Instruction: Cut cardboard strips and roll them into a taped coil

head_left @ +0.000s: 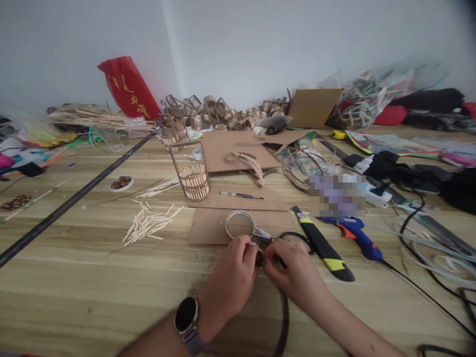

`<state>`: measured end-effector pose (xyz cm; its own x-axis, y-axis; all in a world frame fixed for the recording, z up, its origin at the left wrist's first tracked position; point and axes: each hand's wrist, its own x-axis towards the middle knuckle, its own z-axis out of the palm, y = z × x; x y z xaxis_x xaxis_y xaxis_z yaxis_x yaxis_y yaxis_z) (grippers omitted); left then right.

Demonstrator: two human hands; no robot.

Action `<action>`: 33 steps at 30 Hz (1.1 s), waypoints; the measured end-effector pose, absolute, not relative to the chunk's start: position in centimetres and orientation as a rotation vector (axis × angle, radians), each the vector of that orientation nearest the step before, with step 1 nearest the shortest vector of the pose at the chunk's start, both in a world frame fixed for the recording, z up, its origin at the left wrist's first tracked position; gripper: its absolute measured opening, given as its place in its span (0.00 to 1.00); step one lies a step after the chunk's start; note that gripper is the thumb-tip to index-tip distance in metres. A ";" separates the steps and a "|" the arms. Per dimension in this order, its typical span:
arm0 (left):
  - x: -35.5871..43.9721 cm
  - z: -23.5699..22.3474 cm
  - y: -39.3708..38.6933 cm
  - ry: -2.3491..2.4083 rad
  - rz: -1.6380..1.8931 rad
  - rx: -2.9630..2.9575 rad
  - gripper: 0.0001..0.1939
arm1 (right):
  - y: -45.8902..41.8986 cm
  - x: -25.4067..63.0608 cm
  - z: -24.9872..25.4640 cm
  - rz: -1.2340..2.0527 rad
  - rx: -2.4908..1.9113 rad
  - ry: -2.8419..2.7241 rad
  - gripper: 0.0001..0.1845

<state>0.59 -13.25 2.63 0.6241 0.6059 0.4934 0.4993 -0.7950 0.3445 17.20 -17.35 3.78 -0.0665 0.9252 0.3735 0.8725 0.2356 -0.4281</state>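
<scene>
Close together at the front middle, my left hand (238, 265) and my right hand (288, 263) both pinch a small dark brown round piece (259, 258). Its exact kind is hard to make out, as the fingers cover most of it. A dark curved strip (284, 317) runs down below my right hand; whether it joins the piece is hidden. Just beyond the fingers lie a roll of tape (227, 225) and scissors (262, 234) with black handles, partly behind my right hand. To the right of that hand rests a black and yellow utility knife (323, 248).
A blue glue gun (357, 235) with its cord lies at right. Left are loose small sticks (147, 225) and a bowl of brown balls (121, 183). A stick basket (194, 183), a pen (241, 195) and cardboard (219, 153) lie ahead. More baskets (223, 111) line the wall.
</scene>
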 end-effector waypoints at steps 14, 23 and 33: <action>0.3 2.5 -13.2 0.821 0.855 2.613 0.19 | -16.7 19.5 4.7 -0.253 -1.666 -1.975 0.07; 0.2 2.7 -13.3 0.776 0.991 2.559 0.23 | -15.7 25.8 5.7 -0.492 -2.022 -1.575 0.09; 0.2 2.7 -13.1 0.823 1.068 2.503 0.24 | -15.7 26.2 6.3 -0.294 -1.901 -1.575 0.14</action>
